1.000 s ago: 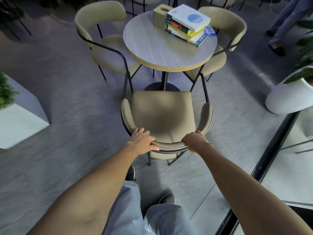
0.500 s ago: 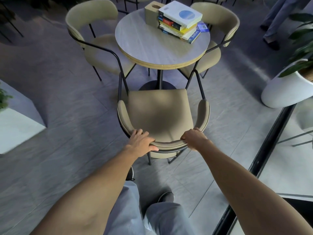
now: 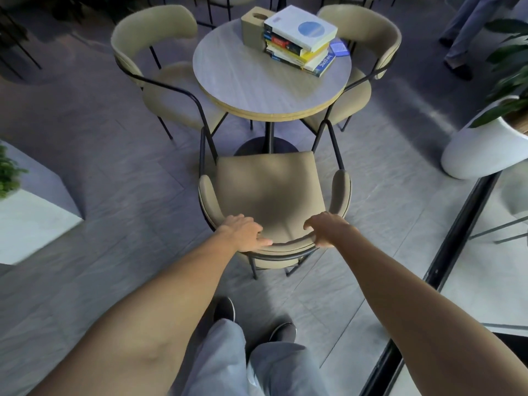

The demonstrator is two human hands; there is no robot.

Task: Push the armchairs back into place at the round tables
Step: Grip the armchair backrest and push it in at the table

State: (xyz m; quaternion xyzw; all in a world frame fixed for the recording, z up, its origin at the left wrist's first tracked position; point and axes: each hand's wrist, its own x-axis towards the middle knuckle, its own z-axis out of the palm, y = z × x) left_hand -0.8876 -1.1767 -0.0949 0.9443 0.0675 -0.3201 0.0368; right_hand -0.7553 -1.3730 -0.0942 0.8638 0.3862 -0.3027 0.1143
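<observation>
A beige armchair (image 3: 265, 190) with a black metal frame stands in front of me, its seat facing the round wooden table (image 3: 251, 78). The front edge of the seat sits near the table's black pedestal base, just short of the tabletop's rim. My left hand (image 3: 243, 232) lies over the top of the curved backrest left of its middle. My right hand (image 3: 328, 228) grips the backrest right of its middle, fingers curled inside and thumb outside. Two more beige armchairs, one on the left (image 3: 154, 32) and one on the right (image 3: 368, 27), stand tucked against the table.
A stack of books (image 3: 300, 38) and a tan box (image 3: 253, 27) sit on the table. A white planter (image 3: 483, 150) stands right, beside a black-framed glass wall (image 3: 457, 238). A white block planter (image 3: 31, 224) is left. A person's legs (image 3: 463, 32) are at the far right.
The armchair has slid forward toward the table with both hands on its backrest, and I have stepped after it. My right hand's fingers look a little looser.
</observation>
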